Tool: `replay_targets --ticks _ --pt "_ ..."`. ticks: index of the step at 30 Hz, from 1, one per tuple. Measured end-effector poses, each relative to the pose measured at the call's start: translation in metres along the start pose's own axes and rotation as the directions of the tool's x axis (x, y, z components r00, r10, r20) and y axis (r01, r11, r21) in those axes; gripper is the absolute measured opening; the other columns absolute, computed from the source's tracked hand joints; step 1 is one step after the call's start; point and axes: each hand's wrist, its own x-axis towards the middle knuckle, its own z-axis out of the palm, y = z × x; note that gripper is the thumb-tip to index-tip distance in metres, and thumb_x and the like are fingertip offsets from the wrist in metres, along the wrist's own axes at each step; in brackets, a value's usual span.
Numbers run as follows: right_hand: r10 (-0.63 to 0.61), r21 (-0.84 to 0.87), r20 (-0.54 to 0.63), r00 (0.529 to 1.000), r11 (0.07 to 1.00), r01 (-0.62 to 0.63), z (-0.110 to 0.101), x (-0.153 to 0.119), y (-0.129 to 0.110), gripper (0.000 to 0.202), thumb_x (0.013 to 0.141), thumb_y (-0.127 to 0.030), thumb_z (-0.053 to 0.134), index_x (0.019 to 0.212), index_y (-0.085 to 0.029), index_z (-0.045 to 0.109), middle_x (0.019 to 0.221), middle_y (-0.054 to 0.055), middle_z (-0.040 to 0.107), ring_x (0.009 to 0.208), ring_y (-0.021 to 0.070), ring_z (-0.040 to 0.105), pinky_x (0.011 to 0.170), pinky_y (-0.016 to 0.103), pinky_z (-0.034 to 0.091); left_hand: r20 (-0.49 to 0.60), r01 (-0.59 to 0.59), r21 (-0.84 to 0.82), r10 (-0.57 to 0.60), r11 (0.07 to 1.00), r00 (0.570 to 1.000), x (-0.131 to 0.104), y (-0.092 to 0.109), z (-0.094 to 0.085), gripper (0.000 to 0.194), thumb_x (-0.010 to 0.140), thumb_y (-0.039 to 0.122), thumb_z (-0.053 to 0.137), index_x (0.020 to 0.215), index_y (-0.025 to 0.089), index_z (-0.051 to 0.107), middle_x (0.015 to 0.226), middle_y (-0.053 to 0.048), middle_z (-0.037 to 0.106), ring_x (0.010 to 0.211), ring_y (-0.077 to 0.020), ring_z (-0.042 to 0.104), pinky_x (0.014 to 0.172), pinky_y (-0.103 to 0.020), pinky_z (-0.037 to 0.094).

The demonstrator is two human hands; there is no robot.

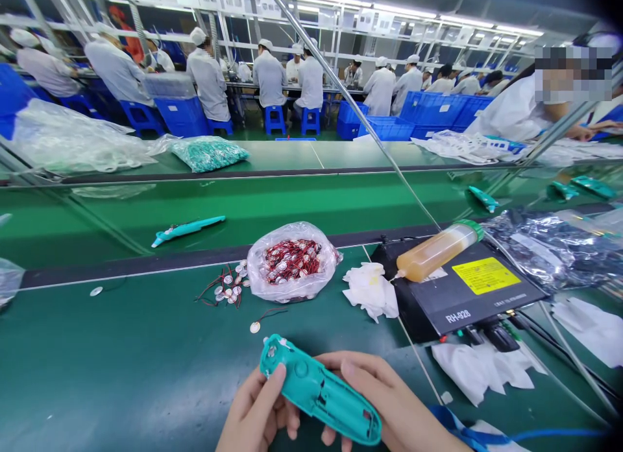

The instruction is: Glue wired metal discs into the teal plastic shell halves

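Observation:
A teal plastic housing (324,397), long and hollow with an oblong recess, is held tilted above the green bench. My left hand (257,400) grips its upper left end, thumb on the face near a small opening. Along the right side and lower end, my right hand (389,393) is closed around it. Just beyond lies a single small round disc (255,327) with a thin wire. Farther off, a clear plastic bag (260,277) stands open, full of wired discs (294,257). A loose cluster of the same discs (228,290) lies left of the bag.
At right, a black RH-928 box (467,316) carries an amber-filled syringe (433,254). Crumpled white tissue (372,290) lies beside it. Behind is a green belt (272,209) with another teal housing (187,230). A slanting metal rod (360,111) crosses the view. Several people sit beyond.

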Motion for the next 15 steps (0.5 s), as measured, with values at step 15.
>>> replay_targets --ticks 15 --pt "0.015 0.045 -0.115 0.993 0.999 -0.009 0.0045 0.0044 -0.0031 0.066 0.071 -0.071 0.056 0.092 -0.009 0.064 0.057 0.003 0.059 0.048 0.0116 0.057 0.043 0.018 0.043 0.052 -0.002 0.003 0.002 1.0 0.999 0.0035 -0.0003 -0.0066 0.036 0.062 0.048 0.078 0.072 0.016 0.064 0.055 0.0 0.056 0.051 -0.0131 0.05 0.051 -0.026 0.043"
